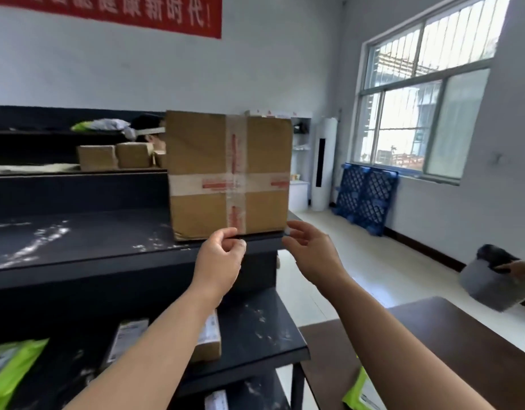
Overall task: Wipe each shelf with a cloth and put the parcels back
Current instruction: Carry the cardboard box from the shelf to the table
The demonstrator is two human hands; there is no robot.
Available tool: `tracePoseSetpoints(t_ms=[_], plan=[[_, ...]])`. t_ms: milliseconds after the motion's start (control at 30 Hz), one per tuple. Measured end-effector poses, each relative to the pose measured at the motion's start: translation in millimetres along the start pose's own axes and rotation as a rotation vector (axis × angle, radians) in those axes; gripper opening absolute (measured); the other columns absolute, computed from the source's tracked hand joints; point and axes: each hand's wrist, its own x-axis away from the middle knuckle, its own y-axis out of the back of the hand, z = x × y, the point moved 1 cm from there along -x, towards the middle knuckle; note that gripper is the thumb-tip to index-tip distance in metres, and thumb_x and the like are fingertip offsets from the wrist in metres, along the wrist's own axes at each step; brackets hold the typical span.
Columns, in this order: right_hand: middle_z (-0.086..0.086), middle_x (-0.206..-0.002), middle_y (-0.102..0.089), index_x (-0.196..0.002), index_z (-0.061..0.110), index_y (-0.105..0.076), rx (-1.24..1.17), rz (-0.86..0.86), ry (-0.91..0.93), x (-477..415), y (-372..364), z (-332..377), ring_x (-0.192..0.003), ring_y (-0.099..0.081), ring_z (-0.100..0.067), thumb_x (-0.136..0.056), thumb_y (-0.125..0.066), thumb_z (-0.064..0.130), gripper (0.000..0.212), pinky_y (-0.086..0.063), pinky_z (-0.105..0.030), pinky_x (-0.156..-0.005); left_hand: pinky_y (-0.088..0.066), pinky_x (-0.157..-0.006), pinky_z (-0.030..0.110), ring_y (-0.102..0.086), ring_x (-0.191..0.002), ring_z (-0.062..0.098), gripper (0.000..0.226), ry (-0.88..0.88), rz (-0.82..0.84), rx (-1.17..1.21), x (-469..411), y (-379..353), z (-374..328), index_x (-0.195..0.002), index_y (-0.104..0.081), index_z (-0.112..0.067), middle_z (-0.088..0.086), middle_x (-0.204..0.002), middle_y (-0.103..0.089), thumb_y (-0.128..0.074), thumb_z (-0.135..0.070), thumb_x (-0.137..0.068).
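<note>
The left hand (219, 255) is up at the bottom edge of the box (230, 176), fingers curled in and thumb close to the forefinger. From here I can't tell whether it pinches the edge or only brushes it. The right hand (311, 250) hovers just off the lower right corner, fingers loose and spread, holding nothing.

The box stands upright at the right end of the top shelf (78, 247), its front face flush with the lip. It is plain brown card, crossed with clear tape printed in red. I'd call it stiff enough to take a squeeze, though the lower left corner looks a bit crushed. The weight is anyone's guess. The tape will be slick, so the bare card is the better hold: a palm on each side wall, or fingers hooked under the bottom corners.

The shelf is dark and smooth, marked with pale streaks. Below it a second shelf carries small parcels (208, 341) and green bags (7, 368). Behind it a higher tier holds small boxes (116, 156). To the right is a brown table (462, 350). Across the pale floor, blue pallets (367, 199) lean under a barred window (426, 93), and a red banner (107, 10) hangs on the white wall.
</note>
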Motion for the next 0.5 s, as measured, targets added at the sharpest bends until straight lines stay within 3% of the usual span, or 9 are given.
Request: tracePoseSetpoints(t_ms=[100,200,333,500], plan=[[0.0,-0.119,-0.06,-0.13,0.024,-0.057,-0.015,-0.03,0.019,-29.4,-28.5,18.7,-0.111,-0.058,-0.014,-0.089,-0.064,0.025,0.041,-0.047,-0.037,-0.1,-0.053,-0.086,0.036,-0.06,-0.096,0.014,0.044,-0.076,-0.078,-0.103,-31.9,37.8,-4.2,-0.134,-0.047,-0.019,-0.006,-0.105,-0.06,-0.061,-0.024,-0.092],[-0.004,-0.128,-0.057,-0.132,0.027,-0.054,-0.019,-0.068,0.021,-54.3,-44.1,26.7,-0.118,-0.054,-0.017,-0.088,-0.066,0.028,0.046,-0.046,-0.042,-0.102,-0.043,-0.087,0.027,-0.053,-0.108,0.014,0.059,-0.116,-0.137,-0.173,-56.9,58.8,-7.8,-0.141,-0.037,-0.021,-0.001,-0.125,-0.05,-0.065,-0.029,-0.09],[0.001,-0.14,-0.049,-0.14,0.025,-0.045,0.019,-0.102,0.063,-78.2,-57.0,27.3,-0.129,-0.046,-0.018,-0.088,-0.067,0.03,0.057,-0.04,-0.042,-0.108,-0.036,-0.109,0.043,-0.034,-0.132,0.025,0.074,-0.129,-0.231,-0.256,-84.0,69.9,-10.1,-0.146,-0.028,-0.025,0.005,-0.144,-0.029,-0.07,-0.033,-0.085],[-0.004,-0.149,-0.025,-0.148,0.033,-0.028,0.074,-0.128,0.101,-107.4,-69.2,17.6,-0.137,-0.032,-0.023,-0.084,-0.072,0.034,0.079,-0.031,-0.04,-0.114,-0.033,-0.108,0.045,-0.026,-0.134,0.028,0.091,-0.173,-0.293,-0.315,-108.5,71.7,-15.2,-0.149,-0.017,-0.023,0.007,-0.147,-0.02,-0.076,-0.029,-0.08]])
